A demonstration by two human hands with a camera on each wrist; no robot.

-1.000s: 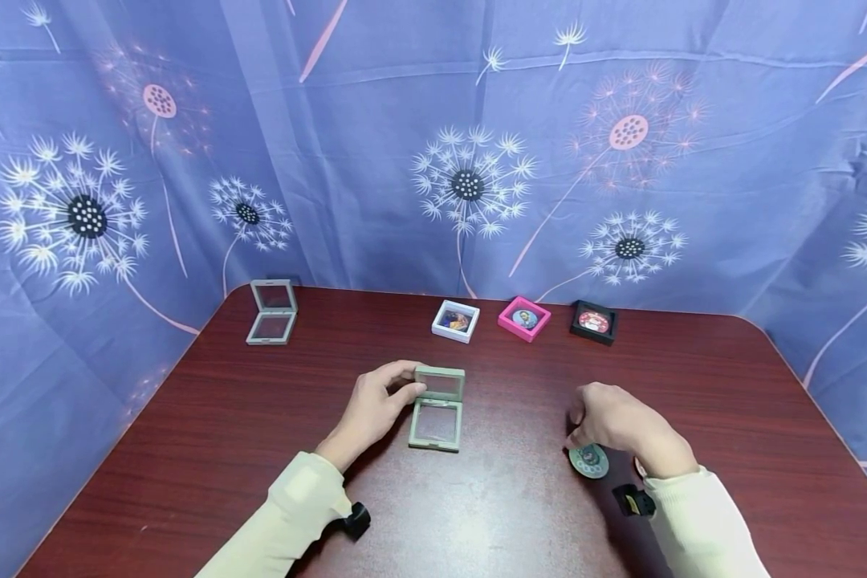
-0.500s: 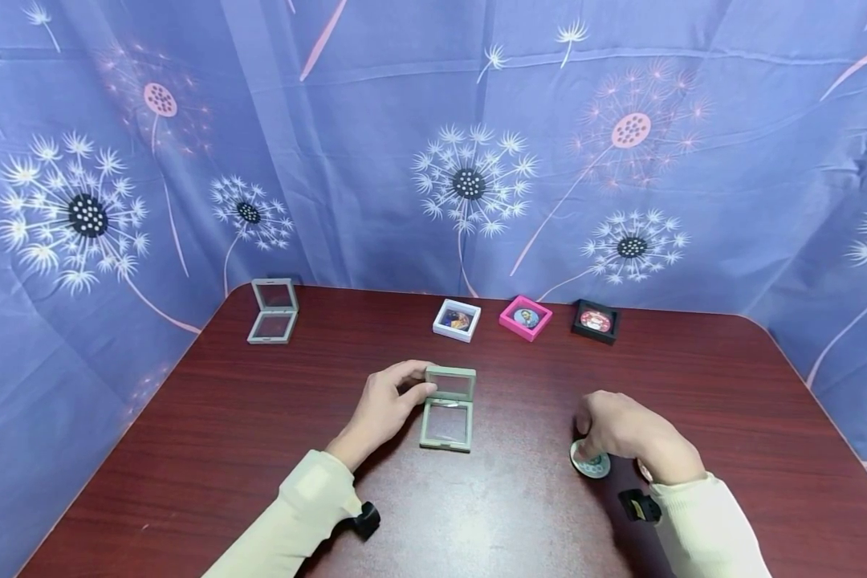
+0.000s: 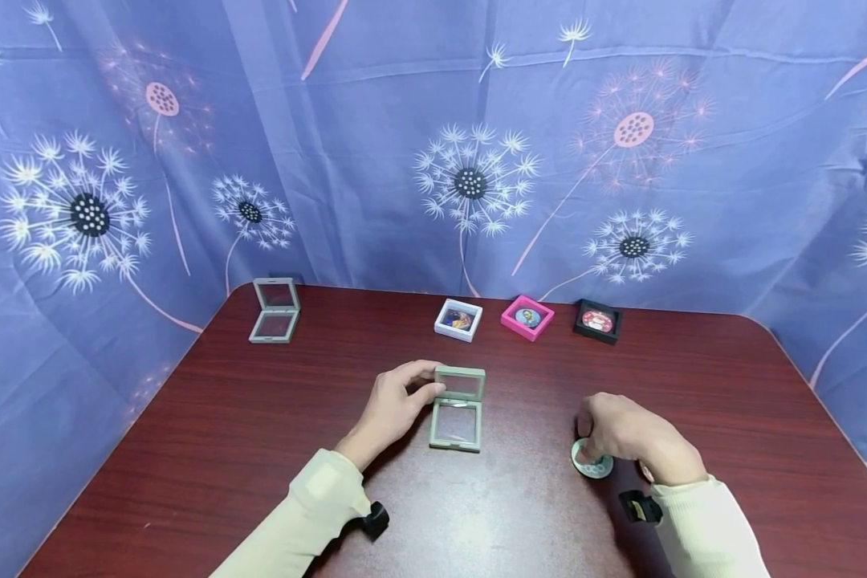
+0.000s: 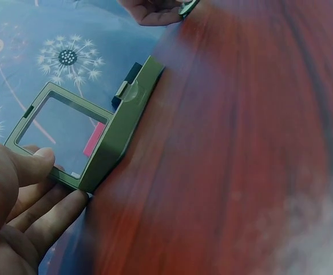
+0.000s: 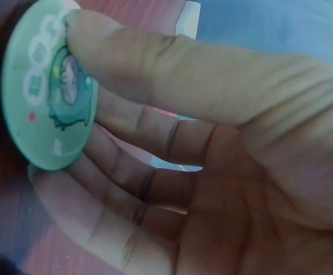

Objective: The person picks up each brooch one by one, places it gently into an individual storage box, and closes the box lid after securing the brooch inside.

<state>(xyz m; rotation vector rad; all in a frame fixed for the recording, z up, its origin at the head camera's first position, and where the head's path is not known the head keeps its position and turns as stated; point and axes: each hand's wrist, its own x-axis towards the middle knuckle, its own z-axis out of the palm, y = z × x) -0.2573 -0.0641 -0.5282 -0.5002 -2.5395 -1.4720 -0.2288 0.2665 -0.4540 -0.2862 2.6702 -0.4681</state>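
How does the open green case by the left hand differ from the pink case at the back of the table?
The green case stands open and holds nothing, its lid pinched by the left hand; the pink case lies shut, untouched, with a round picture badge inside. Green sits mid-table, pink in the back row. Both are small square frames.

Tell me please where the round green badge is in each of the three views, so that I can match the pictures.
Head view: the round green badge lies low and right of centre, under the right hand, on the table.
Left wrist view: only its edge shows at the top border, by fingers.
Right wrist view: it fills the upper left, pinched by the thumb and fingers.
Shared landmark: the open green case; the right wrist view seems to show only a pale corner.
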